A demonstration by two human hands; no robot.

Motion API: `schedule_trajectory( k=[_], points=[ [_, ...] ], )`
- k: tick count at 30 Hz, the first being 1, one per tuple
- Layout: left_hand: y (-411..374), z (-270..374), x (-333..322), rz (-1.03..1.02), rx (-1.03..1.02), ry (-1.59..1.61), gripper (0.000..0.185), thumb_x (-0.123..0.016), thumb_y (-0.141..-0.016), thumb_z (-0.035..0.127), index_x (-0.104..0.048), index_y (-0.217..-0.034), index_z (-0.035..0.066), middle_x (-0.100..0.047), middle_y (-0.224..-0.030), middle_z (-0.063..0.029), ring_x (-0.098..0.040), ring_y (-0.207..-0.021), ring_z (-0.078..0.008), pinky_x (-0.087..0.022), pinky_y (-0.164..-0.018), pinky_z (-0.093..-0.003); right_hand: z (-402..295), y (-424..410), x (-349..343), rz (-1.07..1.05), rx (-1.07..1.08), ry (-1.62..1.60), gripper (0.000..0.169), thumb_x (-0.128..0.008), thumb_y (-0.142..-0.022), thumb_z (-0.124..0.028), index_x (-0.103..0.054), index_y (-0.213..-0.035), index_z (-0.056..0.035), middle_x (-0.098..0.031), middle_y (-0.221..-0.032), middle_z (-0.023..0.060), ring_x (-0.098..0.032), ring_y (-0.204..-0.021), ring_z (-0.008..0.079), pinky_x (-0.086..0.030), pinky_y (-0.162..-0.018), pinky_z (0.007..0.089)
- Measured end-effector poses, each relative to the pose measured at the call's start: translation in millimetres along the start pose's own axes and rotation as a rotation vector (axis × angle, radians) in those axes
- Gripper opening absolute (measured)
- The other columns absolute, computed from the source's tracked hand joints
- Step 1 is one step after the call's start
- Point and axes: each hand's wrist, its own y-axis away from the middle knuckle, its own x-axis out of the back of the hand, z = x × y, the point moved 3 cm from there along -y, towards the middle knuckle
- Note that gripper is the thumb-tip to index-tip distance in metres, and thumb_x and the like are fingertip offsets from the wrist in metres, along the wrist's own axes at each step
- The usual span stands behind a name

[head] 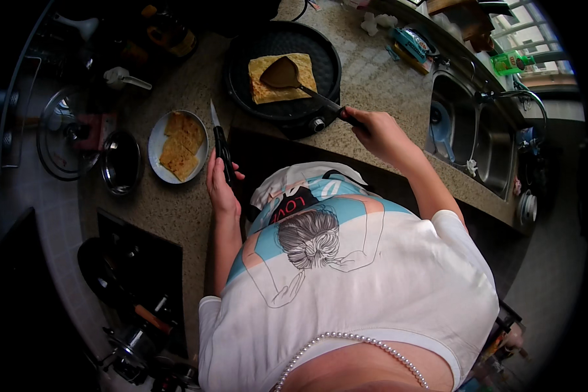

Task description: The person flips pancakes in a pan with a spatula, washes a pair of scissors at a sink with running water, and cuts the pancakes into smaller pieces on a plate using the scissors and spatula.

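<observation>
My right hand (pixel 379 134) grips the black handle of a spatula (pixel 281 73). Its broad brown blade rests on a square, folded flatbread (pixel 304 63), pale with browned patches. The flatbread lies in a round black electric griddle pan (pixel 326 63) with a knob at its front. My left hand (pixel 223 188) holds a small knife (pixel 220 142) by its black handle, the blade pointing away from me. Just left of the knife, a white plate (pixel 155 147) carries several cut pieces of browned flatbread (pixel 179 154).
Left of the plate are a metal bowl (pixel 121 161) and a glass lid (pixel 54 142). Bottles, including an oil bottle (pixel 171 36), stand at the back left. A black hob (pixel 147 279) is at lower left. On the right is a double steel sink (pixel 495 157) with a blue ladle-like utensil (pixel 441 127).
</observation>
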Motion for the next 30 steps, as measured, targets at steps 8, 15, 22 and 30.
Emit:
schedule_trajectory(
  k=[8,15,22,30],
  points=[
    [-1,-4,2,0.016,0.000,0.003,0.045,-0.041,-0.097,0.027,-0.042,-0.137,0.004,-0.056,-0.090,-0.0069,-0.053,-0.076,-0.0124,-0.048,-0.063,-0.0268,1,-24,-9,0.104,0.110,0.023,0.037,-0.055,-0.081,-0.006,-0.060,-0.117,-0.0069,-0.063,-0.097,0.0201,-0.061,-0.088,0.0369,-0.049,-0.077,0.0434],
    [2,-2,3,0.019,-0.015,0.007,0.045,-0.041,-0.097,0.026,-0.043,-0.136,0.003,-0.056,-0.090,-0.0068,-0.053,-0.077,-0.0123,-0.048,-0.063,-0.0267,2,-34,-13,0.050,0.075,0.062,0.038,-0.055,-0.081,-0.007,-0.059,-0.118,-0.0085,-0.064,-0.103,0.0176,-0.060,-0.095,0.0359,-0.049,-0.081,0.0434],
    [3,0,1,0.020,-0.016,-0.007,0.045,-0.041,-0.097,0.026,-0.042,-0.136,0.004,-0.057,-0.087,-0.0071,-0.053,-0.074,-0.0123,-0.048,-0.062,-0.0264,2,-41,-18,0.060,0.115,0.001,0.035,-0.056,-0.080,-0.007,-0.061,-0.115,-0.0067,-0.063,-0.104,0.0180,-0.060,-0.096,0.0358,-0.049,-0.083,0.0424],
    [2,-1,4,0.019,-0.018,0.001,0.045,-0.040,-0.097,0.026,-0.043,-0.136,0.004,-0.056,-0.088,-0.0067,-0.053,-0.073,-0.0122,-0.047,-0.062,-0.0260,20,-25,-10,0.095,0.093,-0.098,0.036,-0.058,-0.080,-0.006,-0.061,-0.115,-0.0053,-0.063,-0.098,0.0207,-0.062,-0.087,0.0350,-0.049,-0.076,0.0381]
  ],
)
